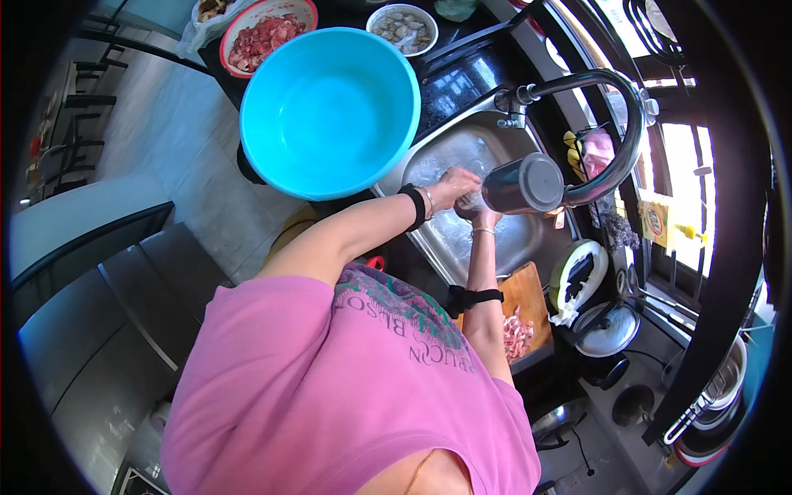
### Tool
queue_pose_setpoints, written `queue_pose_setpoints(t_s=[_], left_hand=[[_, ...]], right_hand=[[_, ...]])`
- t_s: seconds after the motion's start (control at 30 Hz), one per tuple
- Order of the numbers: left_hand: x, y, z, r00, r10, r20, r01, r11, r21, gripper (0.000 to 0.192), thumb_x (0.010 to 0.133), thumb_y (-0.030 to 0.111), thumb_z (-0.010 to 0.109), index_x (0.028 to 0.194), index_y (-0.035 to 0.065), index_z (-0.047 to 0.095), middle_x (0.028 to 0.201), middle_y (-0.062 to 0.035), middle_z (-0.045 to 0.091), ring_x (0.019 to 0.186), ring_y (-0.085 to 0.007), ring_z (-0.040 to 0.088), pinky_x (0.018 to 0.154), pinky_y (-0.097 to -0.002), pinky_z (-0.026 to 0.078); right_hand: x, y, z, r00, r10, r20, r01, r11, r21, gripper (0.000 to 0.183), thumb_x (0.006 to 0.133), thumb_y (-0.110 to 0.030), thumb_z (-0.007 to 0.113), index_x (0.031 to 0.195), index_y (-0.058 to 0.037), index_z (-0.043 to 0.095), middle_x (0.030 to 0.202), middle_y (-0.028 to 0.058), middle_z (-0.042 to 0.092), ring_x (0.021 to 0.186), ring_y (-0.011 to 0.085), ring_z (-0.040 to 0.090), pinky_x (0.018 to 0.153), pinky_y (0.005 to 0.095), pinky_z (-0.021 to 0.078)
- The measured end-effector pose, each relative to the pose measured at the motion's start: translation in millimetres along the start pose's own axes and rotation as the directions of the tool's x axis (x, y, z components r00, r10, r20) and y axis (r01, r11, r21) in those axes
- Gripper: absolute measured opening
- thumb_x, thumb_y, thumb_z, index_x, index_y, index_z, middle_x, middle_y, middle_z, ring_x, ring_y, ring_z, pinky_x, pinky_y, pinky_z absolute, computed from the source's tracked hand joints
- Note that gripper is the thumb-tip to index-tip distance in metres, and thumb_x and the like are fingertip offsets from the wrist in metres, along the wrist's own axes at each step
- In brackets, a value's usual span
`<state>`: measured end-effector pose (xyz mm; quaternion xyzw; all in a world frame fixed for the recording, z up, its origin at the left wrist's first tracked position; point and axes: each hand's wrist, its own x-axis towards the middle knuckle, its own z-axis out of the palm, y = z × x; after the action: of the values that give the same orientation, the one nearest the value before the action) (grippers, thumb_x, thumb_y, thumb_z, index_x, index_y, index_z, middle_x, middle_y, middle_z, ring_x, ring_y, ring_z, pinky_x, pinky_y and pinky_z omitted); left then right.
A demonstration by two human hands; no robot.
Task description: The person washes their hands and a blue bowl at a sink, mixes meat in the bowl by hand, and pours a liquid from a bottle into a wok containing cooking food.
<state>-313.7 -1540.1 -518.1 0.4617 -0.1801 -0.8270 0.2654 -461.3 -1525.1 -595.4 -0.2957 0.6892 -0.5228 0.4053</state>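
Observation:
Over the stainless steel sink [448, 250], my two hands meet beneath the tap. My left hand [461, 184] has its fingers bent against a small pale item [469, 202] with a darker underside; its kind cannot be told. From below, my right hand [486, 218] grips the same item, its fingers partly hidden behind the tap's grey cylindrical head [523, 184]. Water wets the sink floor. Beside the sink's left rim stands a large blue plastic basin [334, 111] with no food visible inside.
A red-rimmed bowl of raw meat [269, 40] and a white bowl of greyish pieces [403, 31] stand behind the basin. The curved metal tap [628, 124] arches over the sink. At right are a wooden cutting board [533, 294] with sliced meat, a cut melon [578, 272] and a lidded pot [609, 331].

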Motion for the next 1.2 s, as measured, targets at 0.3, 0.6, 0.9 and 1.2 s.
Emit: queue_pose_setpoints(t_s=[0.3,0.6,0.9,1.2], left_hand=[[-4.2,-3.7,-29.9,0.963,-0.255,-0.081,0.200,0.888,-0.414,0.035,0.085,0.032,0.047,0.108,0.0070,0.055,0.107,-0.0115,0.056,0.103,-0.0226,0.049,0.087,-0.0390,0.040],[-15.4,-8.3,3.9,0.993,0.055,-0.102,-0.052,0.998,0.027,0.028,0.083,0.027,0.053,0.094,0.0015,0.058,0.082,-0.0091,0.062,0.080,-0.0200,0.059,0.066,-0.0336,0.046],[-0.6,-15.6,-20.5,0.996,-0.007,-0.085,-0.020,0.949,-0.314,0.053,0.083,0.034,0.055,0.126,0.0102,0.037,0.121,-0.0110,0.045,0.105,-0.0279,0.047,0.085,-0.0446,0.041],[9.8,-15.4,-12.7,0.962,-0.212,-0.173,0.153,0.941,-0.301,0.031,0.082,0.034,0.051,0.080,0.0034,0.057,0.082,-0.0105,0.061,0.071,-0.0228,0.060,0.067,-0.0367,0.047]], right_hand=[[-114.0,-105.6,64.6,0.919,0.180,0.350,-0.206,0.978,0.036,0.013,0.079,-0.015,0.063,0.082,-0.0050,0.056,0.074,-0.0022,0.055,0.063,0.0073,0.048,0.056,0.0225,0.0394],[-3.7,-21.8,18.8,0.995,-0.061,0.076,0.075,0.979,-0.190,0.030,0.082,-0.029,0.061,0.081,0.0009,0.055,0.074,0.0032,0.056,0.066,0.0147,0.047,0.059,0.0282,0.0405],[-92.7,-103.4,46.4,0.845,0.387,0.369,-0.438,0.897,0.063,0.032,0.080,-0.020,0.064,0.102,-0.0001,0.052,0.091,0.0065,0.059,0.076,0.0138,0.057,0.061,0.0240,0.0447],[-77.3,-82.5,62.1,0.984,-0.111,0.137,0.169,0.812,-0.559,0.040,0.083,-0.037,0.057,0.084,0.0026,0.062,0.078,0.0057,0.064,0.070,0.0202,0.058,0.068,0.0385,0.0429]])
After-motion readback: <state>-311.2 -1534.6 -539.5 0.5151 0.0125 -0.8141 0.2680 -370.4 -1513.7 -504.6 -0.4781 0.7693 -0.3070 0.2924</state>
